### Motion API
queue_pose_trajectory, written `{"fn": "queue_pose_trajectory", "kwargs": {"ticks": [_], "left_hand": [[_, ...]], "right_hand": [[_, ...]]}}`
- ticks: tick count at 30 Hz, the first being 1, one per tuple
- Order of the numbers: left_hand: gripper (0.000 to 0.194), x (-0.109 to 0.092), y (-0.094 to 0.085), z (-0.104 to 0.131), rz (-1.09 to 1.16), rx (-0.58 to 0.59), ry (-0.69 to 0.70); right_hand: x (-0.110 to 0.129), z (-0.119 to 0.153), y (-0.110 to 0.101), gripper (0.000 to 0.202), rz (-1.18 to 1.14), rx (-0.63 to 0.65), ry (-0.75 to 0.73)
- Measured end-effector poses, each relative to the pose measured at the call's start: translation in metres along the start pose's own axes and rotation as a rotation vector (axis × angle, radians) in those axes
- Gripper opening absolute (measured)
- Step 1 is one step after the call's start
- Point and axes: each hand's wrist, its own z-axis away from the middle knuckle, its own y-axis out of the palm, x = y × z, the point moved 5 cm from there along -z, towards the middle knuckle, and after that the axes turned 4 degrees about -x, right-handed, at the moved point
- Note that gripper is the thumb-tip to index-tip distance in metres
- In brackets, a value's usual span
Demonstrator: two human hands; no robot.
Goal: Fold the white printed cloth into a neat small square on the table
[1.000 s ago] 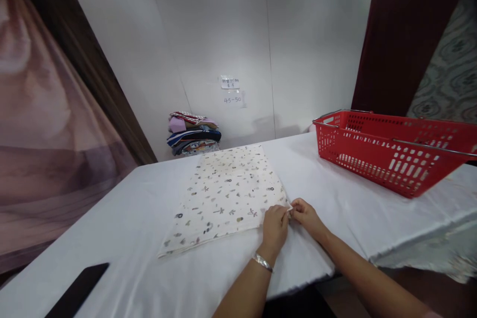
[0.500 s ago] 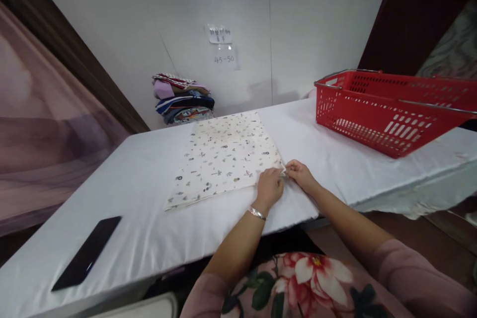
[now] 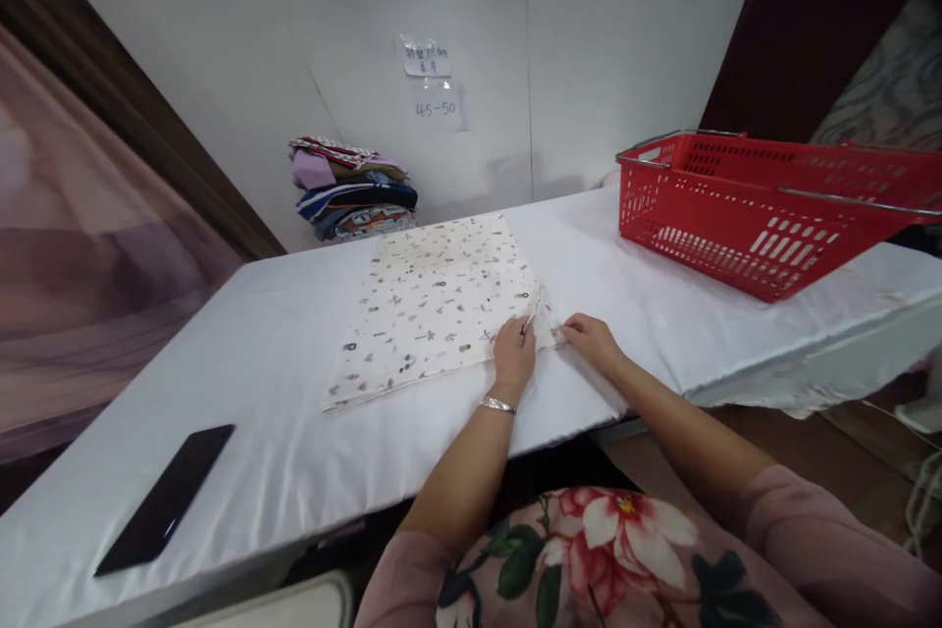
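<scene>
The patterned cloth is laid flat on the white table; its near right corner is pinched by the left hand and right hand, slightly apart, probably so that its layers can be separated.

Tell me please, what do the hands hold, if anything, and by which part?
The white cloth with small printed motifs: the left hand pinches an edge by its near right corner, the right hand that corner's tip.
</scene>
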Motion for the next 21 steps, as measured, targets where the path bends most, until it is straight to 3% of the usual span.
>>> {"fn": "queue_pose_trajectory", "kwargs": {"ticks": [4,8,12,16,21], "left_hand": [[0.022,-0.005,0.0,0.0,-0.053,0.037,0.05],[0.024,-0.009,0.002,0.001,-0.106,0.071,0.125],[0.025,-0.011,0.004,0.003,-0.136,0.085,0.172],[0.026,-0.013,0.006,0.004,-0.165,0.095,0.208],[0.023,-0.017,0.01,0.007,-0.207,0.106,0.271]], "right_hand": [[0.007,-0.006,0.005,0.024,0.391,0.127,-0.009],[0.011,-0.008,0.009,0.014,0.402,0.155,-0.021],[0.005,-0.004,0.009,0.011,0.214,0.112,0.014],[0.005,0.001,0.007,0.016,-0.151,0.092,0.058],[0.013,0.006,0.01,0.017,-0.496,0.159,0.294]]}}
